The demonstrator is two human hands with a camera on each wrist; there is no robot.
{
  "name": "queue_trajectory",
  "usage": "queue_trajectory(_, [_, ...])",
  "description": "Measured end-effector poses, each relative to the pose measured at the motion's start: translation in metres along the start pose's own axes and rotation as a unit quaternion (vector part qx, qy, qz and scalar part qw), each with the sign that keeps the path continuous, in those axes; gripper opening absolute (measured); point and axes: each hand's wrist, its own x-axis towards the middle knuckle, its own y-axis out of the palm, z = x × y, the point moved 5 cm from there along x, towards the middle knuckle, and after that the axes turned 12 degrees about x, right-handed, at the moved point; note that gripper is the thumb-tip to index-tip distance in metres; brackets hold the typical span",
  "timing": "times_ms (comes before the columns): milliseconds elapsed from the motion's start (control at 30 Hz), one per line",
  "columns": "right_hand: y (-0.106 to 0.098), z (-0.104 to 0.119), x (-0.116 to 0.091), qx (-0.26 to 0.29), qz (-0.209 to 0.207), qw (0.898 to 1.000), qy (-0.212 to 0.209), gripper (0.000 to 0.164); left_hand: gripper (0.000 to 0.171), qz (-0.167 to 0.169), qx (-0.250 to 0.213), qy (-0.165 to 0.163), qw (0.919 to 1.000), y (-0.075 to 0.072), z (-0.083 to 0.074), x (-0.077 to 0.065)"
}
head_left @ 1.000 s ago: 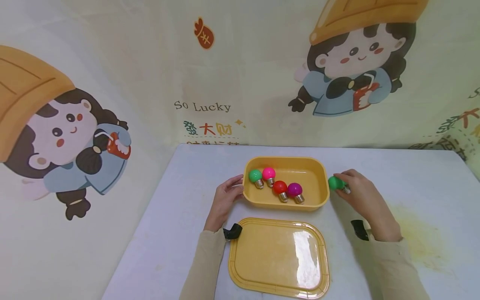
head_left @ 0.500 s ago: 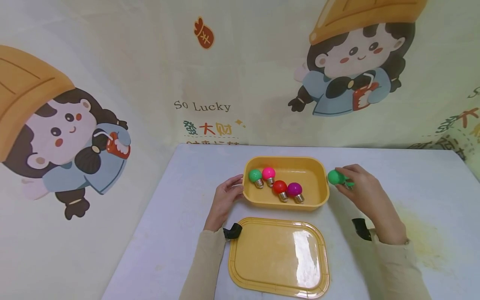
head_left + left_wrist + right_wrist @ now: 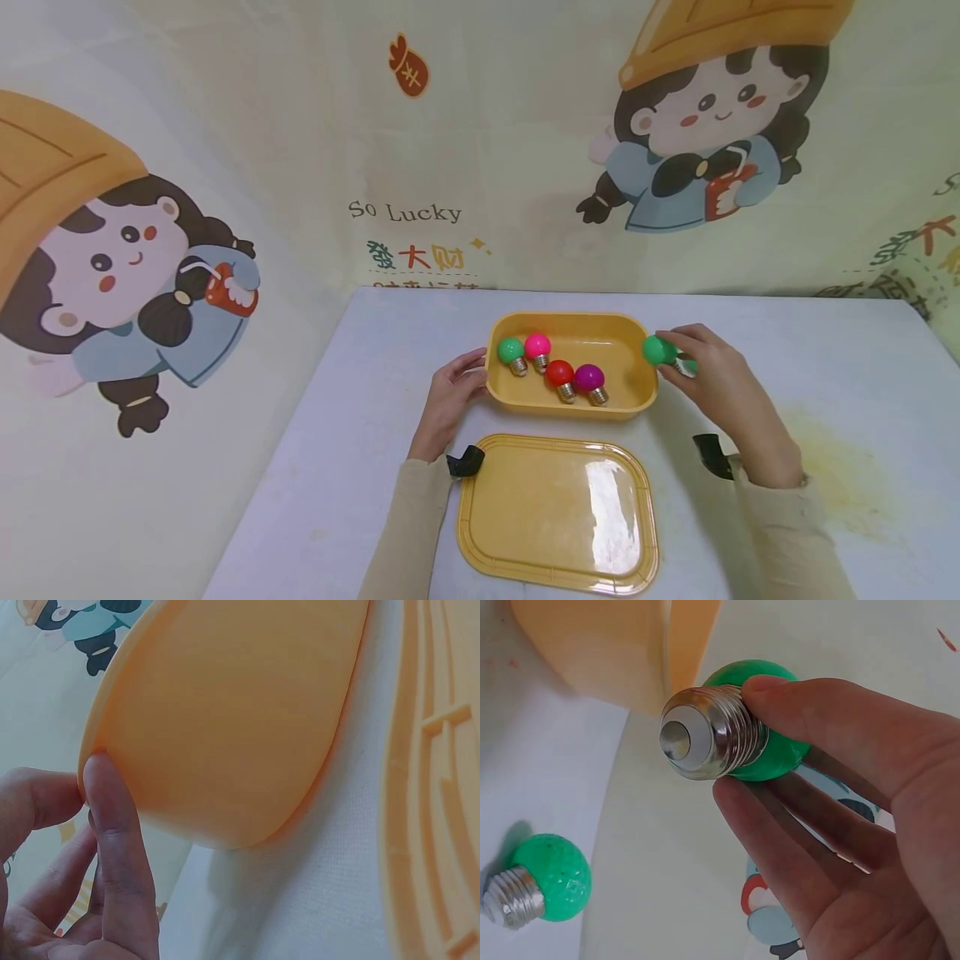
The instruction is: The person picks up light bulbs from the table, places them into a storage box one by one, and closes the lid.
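A cartoon-printed cloth [image 3: 525, 150] stands behind the white tabletop [image 3: 360, 417]. From the head, a yellow box [image 3: 618, 350] holds four bulbs [image 3: 560, 373], a lid [image 3: 551, 508] before it; a green bulb [image 3: 658, 350] is at its right rim. At the left wrist, the left hand [image 3: 112, 877] pinches the box's edge. At the right wrist, the right hand [image 3: 862, 840] pinches that green bulb between thumb and finger; another bulb [image 3: 559, 877] lies on the tabletop.
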Motion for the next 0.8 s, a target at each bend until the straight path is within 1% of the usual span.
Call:
queue_trajectory(267, [0.010, 0.002, 0.006, 0.002, 0.027, 0.999, 0.028, 0.044, 0.036, -0.003, -0.003, -0.001, 1.0000, 0.000, 0.000, 0.000])
queue_trajectory(433, [0.016, 0.005, 0.010, 0.007, 0.034, 0.999, 0.025, 0.042, 0.036, -0.004, -0.003, 0.000, 1.0000, 0.000, 0.000, 0.001])
queue_trajectory(800, [0.033, 0.009, 0.017, 0.010, 0.058, 0.998, 0.025, 0.043, 0.038, -0.003, -0.003, 0.000, 1.0000, 0.000, 0.000, 0.000])
